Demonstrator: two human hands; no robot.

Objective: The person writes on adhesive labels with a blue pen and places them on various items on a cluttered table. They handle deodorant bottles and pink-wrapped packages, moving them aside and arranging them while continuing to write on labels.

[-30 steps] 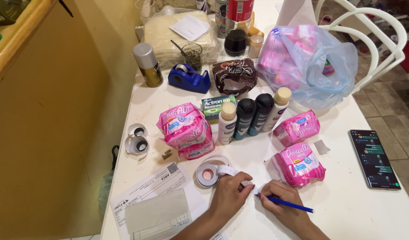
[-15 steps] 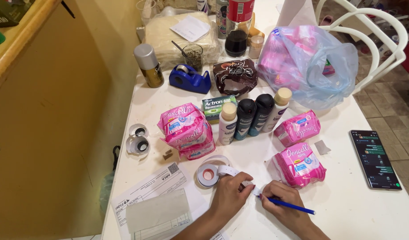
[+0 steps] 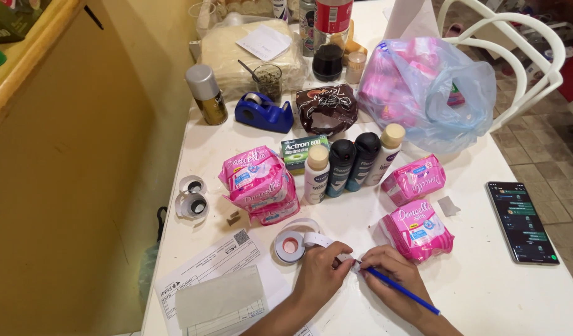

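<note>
Nothing moved; right hand [image 3: 395, 274] grips pen [image 3: 401, 291], left hand [image 3: 320, 274] perhaps pinching tape strip [image 3: 324, 241].

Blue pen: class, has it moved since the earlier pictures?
No. The blue pen in the right hand lies in the same spot just below the pink pack, tip by the label roll's strip.

A blue pen [image 3: 401, 290] lies on the white table [image 3: 485, 292], near 4 pink packets [image 3: 417, 230], a blue tape dispenser [image 3: 263, 112] and a translucent blue bag [image 3: 442, 93].
</note>
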